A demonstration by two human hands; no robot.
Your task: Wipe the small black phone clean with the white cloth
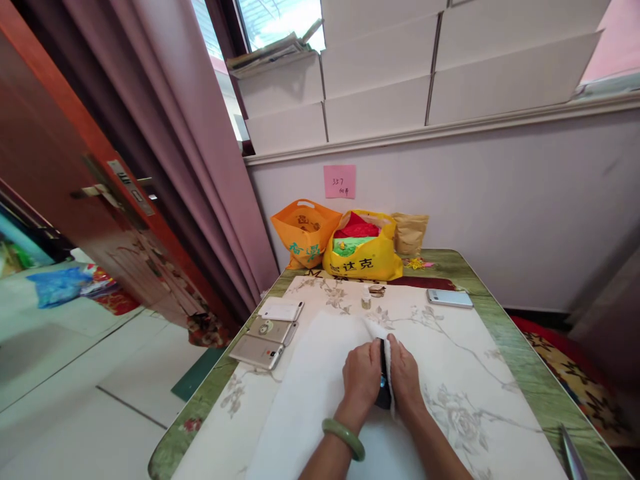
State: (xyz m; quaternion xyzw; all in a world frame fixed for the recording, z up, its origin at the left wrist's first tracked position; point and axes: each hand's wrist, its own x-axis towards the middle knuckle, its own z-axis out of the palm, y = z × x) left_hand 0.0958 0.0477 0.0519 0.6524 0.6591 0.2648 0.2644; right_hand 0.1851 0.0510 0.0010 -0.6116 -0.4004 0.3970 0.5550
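My left hand [361, 375], with a green bangle [344, 438] on its wrist, grips a dark flat object [383, 383] that looks like a phone, held on edge. On the other side, my right hand [405, 377] presses a white cloth [320, 387] against that object. The rest of the cloth spreads over the table, beneath my forearms. Much of the dark object is hidden between my hands. Just beyond them stands a small clear bottle [367, 300] with a white cap.
Several phones lie at the left [257, 352], one more at the back right [449, 298]. An orange bag [305, 233], a yellow bag [365, 260] and a brown pouch [411, 233] line the table's far edge. A metal blade [573, 457] lies near right.
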